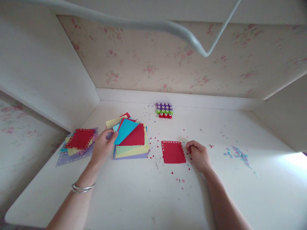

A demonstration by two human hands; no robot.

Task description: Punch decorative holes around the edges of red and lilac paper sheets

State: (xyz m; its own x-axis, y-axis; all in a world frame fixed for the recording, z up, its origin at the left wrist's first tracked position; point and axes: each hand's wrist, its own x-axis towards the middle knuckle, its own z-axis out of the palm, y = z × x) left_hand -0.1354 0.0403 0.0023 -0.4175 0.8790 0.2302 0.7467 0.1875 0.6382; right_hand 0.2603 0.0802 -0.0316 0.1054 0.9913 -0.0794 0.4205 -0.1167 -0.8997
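At the left centre, my left hand (107,140) pinches the corner of a blue paper sheet (126,129), lifting it over a red sheet (135,135) on a stack of coloured paper (130,156). The blue sheet is folded back at an angle. My right hand (197,152) rests on the table with its fingers curled, just right of a red paper square (174,152). That square has small holes along its top edge and part of its sides. Whether the right fingers hold anything is hidden.
Punched coloured sheets (80,139) lie in a pile at the far left. Small craft punches (164,110) in purple, green and red stand near the back ledge. Paper bits (241,155) are scattered over the white table (134,198). A white cable (168,25) hangs overhead.
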